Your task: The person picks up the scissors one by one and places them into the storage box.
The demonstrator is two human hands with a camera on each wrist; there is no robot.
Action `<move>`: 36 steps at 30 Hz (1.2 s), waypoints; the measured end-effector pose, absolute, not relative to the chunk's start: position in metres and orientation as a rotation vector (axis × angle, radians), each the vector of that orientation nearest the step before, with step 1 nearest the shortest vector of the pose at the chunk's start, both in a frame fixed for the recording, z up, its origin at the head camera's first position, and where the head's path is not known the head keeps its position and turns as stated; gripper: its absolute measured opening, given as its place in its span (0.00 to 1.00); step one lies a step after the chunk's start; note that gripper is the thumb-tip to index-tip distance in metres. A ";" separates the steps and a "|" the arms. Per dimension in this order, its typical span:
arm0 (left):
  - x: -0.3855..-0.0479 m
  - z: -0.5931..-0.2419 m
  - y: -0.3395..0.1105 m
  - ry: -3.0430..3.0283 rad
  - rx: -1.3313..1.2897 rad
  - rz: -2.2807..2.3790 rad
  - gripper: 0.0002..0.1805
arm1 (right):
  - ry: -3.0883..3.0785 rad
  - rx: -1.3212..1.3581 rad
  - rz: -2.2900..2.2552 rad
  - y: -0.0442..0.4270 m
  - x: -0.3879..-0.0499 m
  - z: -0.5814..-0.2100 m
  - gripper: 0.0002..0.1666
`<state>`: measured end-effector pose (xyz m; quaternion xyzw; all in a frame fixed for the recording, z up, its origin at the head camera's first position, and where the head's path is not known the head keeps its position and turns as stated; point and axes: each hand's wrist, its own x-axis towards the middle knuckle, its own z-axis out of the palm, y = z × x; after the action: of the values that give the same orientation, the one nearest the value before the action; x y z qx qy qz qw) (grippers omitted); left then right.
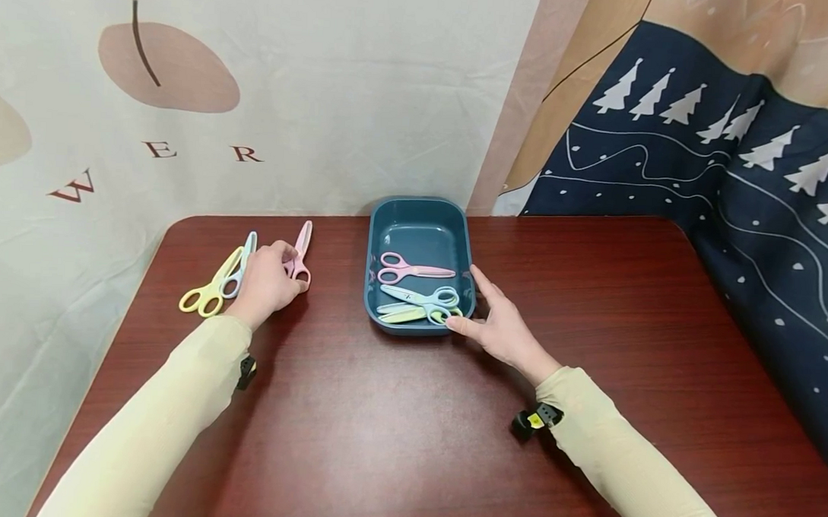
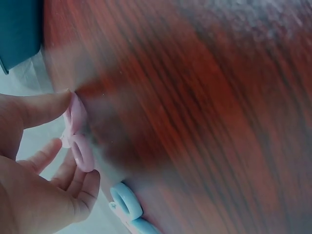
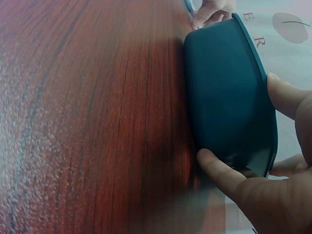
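Note:
With its thumb and fingers, my left hand (image 1: 265, 284) holds the handle loops of pink scissors (image 1: 303, 243) at the back left of the table, blades pointing away. In the left wrist view, the thumb touches one loop of the pink scissors (image 2: 83, 153) and fingertips touch the other. My right hand (image 1: 504, 326) grips the near right corner of a dark teal tray (image 1: 418, 329), thumb on the rim, fingers against the outer wall (image 3: 229, 92). Inside the tray lie pink scissors (image 1: 423, 272), light blue scissors (image 1: 413, 295) and yellow-green scissors (image 1: 405, 315), the last partly covered.
Yellow scissors (image 1: 213, 288) and light blue scissors (image 1: 248, 247) lie left of my left hand, side by side. The dark red wooden table (image 1: 367, 424) ends at the back against a printed cloth (image 1: 337, 119). A navy cloth (image 1: 664, 161) hangs at the right.

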<state>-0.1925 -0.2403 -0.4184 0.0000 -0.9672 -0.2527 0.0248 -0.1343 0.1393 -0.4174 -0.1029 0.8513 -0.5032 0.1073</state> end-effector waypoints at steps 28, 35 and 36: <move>-0.188 -0.419 -0.238 -2.848 -0.172 -1.055 0.34 | 2.508 -0.292 -1.470 0.140 -0.134 -0.418 0.60; -0.187 -0.419 -0.238 -2.802 -0.156 -1.095 0.31 | 2.505 -0.290 -1.469 0.140 -0.134 -0.418 0.60; -0.187 -0.419 -0.238 -2.800 -0.151 -1.098 0.31 | 2.505 -0.291 -1.470 0.140 -0.134 -0.418 0.60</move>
<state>-0.1867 -0.2379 -0.4189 -0.0500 -0.9278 -0.3639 0.0650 -0.1344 0.1400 -0.4179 -0.0990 0.8529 -0.5004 0.1110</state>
